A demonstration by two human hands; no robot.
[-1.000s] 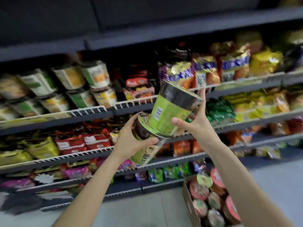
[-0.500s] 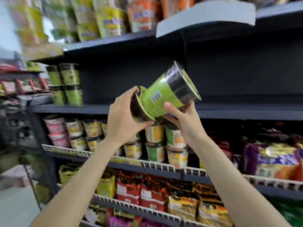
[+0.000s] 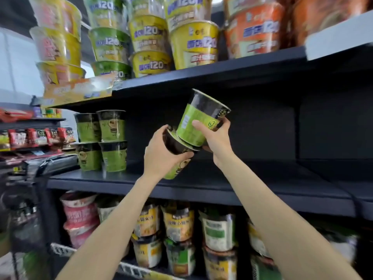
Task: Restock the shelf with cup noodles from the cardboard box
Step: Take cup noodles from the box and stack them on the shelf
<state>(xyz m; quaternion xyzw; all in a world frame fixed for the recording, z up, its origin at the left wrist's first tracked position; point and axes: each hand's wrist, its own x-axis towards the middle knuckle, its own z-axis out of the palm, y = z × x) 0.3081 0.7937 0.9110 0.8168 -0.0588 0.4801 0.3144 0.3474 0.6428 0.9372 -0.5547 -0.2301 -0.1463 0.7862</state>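
head view: left hand (image 3: pixel 161 152) and right hand (image 3: pixel 217 138) grip stacked green cups (image 3: pixel 193 126).

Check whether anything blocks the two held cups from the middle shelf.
Nothing visible does. The left hand and right hand hold the two green cups over bare middle shelf, right of the stacked green cups.

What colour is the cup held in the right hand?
Green body with a black band at the top, on the upper cup in the head view.
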